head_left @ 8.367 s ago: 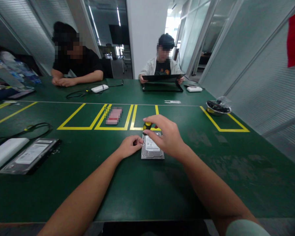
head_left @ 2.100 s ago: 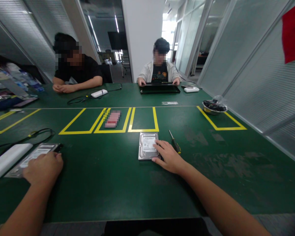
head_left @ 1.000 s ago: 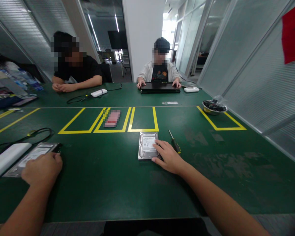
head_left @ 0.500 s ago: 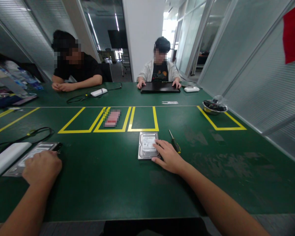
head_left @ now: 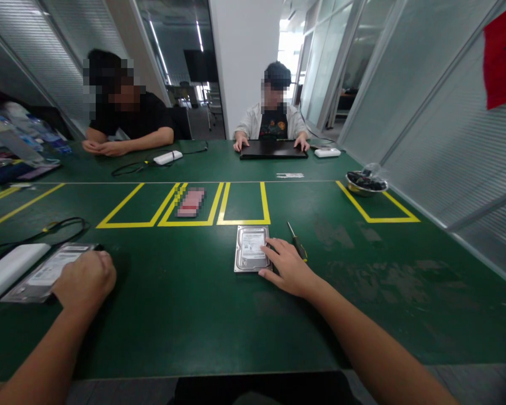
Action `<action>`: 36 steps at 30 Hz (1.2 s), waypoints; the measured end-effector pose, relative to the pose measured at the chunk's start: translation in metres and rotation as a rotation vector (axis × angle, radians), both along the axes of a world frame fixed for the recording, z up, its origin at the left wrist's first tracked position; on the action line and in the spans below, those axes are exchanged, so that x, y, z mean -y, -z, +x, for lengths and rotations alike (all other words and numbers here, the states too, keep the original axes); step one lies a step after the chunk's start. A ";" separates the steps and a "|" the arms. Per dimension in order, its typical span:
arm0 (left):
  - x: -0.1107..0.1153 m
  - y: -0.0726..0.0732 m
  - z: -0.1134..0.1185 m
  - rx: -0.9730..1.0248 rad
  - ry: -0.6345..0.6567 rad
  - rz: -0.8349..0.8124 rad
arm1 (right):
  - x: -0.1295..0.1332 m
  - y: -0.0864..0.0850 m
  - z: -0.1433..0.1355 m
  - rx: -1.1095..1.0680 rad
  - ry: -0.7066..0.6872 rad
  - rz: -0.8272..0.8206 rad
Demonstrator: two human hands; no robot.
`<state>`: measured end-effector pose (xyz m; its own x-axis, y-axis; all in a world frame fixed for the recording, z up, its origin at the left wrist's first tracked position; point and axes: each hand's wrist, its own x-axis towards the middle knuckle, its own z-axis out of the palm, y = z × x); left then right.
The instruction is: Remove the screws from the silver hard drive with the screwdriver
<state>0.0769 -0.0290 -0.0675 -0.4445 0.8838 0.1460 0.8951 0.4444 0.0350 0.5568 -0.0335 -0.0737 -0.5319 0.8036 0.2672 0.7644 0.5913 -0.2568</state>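
A silver hard drive [head_left: 248, 244] with a white label lies flat on the green table. My right hand [head_left: 287, 264] rests at its right edge, fingers spread, with fingertips over the label's side. Just beyond those fingers is a screwdriver [head_left: 297, 243] with a black and yellow handle. At the left lies a second hard drive [head_left: 46, 274], partly covered by my left hand [head_left: 86, 281]. That hand is closed above the drive's right side, its fingers curled. Whatever the fingers may hold is hidden from view.
A white power bank-like block [head_left: 14, 270] and a black cable [head_left: 73, 222] lie at the left. Yellow tape [head_left: 185, 224] marks areas; one holds a pink item [head_left: 191, 202]. A metal bowl [head_left: 366, 184] stands right. Two people sit opposite, one touching a black panel [head_left: 274, 149].
My left hand has shifted right, uncovering more of the left drive's label. My right hand stays on the middle drive. The whole view has moved slightly.
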 end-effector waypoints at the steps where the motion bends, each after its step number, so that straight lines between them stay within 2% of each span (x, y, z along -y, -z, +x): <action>1: -0.001 -0.002 0.007 -0.095 0.013 0.004 | 0.000 0.000 0.000 0.003 0.001 0.001; 3: -0.005 -0.008 0.024 -0.209 0.050 0.007 | 0.001 -0.001 0.000 0.010 0.002 0.002; 7: -0.012 -0.022 0.065 -0.200 0.166 0.018 | 0.001 -0.001 0.001 0.018 0.002 0.010; 13: -0.017 -0.034 0.129 -0.149 0.573 0.122 | 0.003 -0.003 0.002 0.049 0.008 0.024; 20: -0.014 -0.036 0.200 0.049 1.080 0.158 | 0.005 -0.009 0.001 0.124 -0.008 0.070; 23: -0.010 -0.035 0.225 0.105 1.229 0.136 | 0.006 -0.012 0.000 0.134 -0.003 0.076; 28: -0.006 -0.026 0.253 0.190 1.347 0.089 | 0.007 -0.019 -0.001 0.180 0.033 0.062; 36: -0.008 -0.015 0.275 0.311 1.327 0.050 | 0.010 -0.025 -0.002 0.329 0.103 -0.070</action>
<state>0.3521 -0.0213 -0.0526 0.7069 0.6650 0.2408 0.5966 -0.7436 0.3019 0.5551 -0.0437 -0.0483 -0.4957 0.8677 0.0374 0.8676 0.4967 -0.0241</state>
